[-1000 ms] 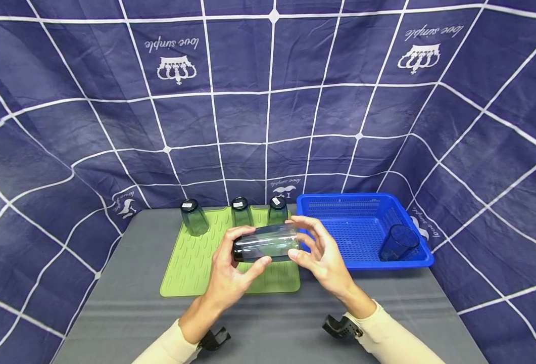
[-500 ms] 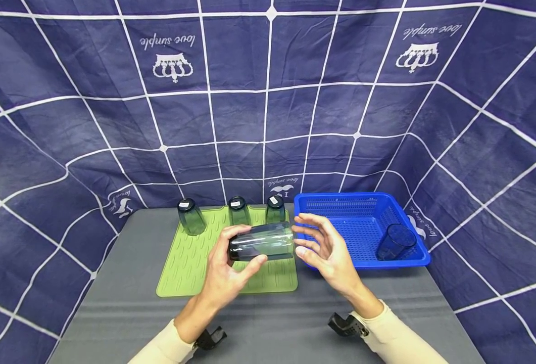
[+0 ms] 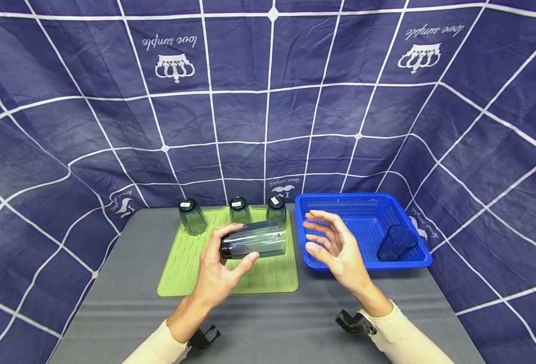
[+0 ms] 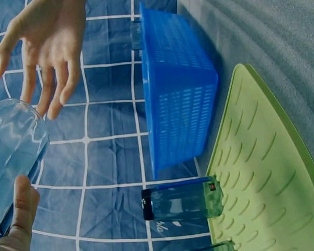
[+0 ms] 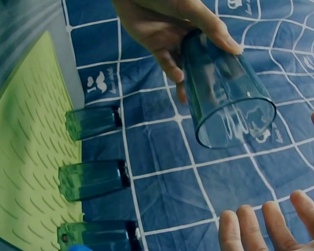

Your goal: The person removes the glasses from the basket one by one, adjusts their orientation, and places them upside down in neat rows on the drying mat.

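My left hand (image 3: 220,273) grips a tinted drinking glass (image 3: 260,239) by its dark base end. The glass lies nearly level above the green drying mat (image 3: 190,273), its open mouth pointing right. In the right wrist view the rim of this glass (image 5: 235,123) faces the camera. My right hand (image 3: 340,253) is apart from the glass, to its right, with fingers spread and nothing in it. Behind them, three glasses stand upside down along the mat's back edge: a left one (image 3: 193,218), a middle one (image 3: 240,211) and a right one (image 3: 277,211).
A blue plastic basket (image 3: 363,264) stands right of the mat, partly behind my right hand. Inside its right end another glass (image 3: 397,243) leans. The grey table (image 3: 272,323) is backed by a blue checked cloth (image 3: 245,116) that also hangs at both sides.
My right hand has let go of the glass's mouth end and moved right, over the basket's near left corner. My left hand has carried the glass slightly left.
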A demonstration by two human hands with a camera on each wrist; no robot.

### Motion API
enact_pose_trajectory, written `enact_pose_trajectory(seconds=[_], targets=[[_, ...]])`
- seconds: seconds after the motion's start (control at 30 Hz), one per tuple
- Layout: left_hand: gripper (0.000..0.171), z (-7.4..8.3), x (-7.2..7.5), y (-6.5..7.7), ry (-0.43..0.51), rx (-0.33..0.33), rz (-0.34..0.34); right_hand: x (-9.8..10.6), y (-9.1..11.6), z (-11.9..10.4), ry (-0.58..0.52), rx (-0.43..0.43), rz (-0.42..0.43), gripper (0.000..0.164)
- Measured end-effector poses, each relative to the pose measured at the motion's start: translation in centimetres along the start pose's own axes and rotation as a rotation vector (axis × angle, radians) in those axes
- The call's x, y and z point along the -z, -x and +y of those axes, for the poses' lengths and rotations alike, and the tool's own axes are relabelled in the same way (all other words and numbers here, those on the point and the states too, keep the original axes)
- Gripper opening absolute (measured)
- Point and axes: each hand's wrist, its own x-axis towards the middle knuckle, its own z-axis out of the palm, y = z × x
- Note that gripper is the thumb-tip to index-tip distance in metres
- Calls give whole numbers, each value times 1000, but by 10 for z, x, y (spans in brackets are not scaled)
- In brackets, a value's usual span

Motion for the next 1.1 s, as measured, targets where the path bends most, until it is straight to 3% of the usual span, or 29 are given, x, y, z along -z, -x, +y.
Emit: enact_pose_trajectory(seconds=[1.1], targets=[[76,-7,37,-8,-106,-12,95,58,5,-16,71,27,162,69]])
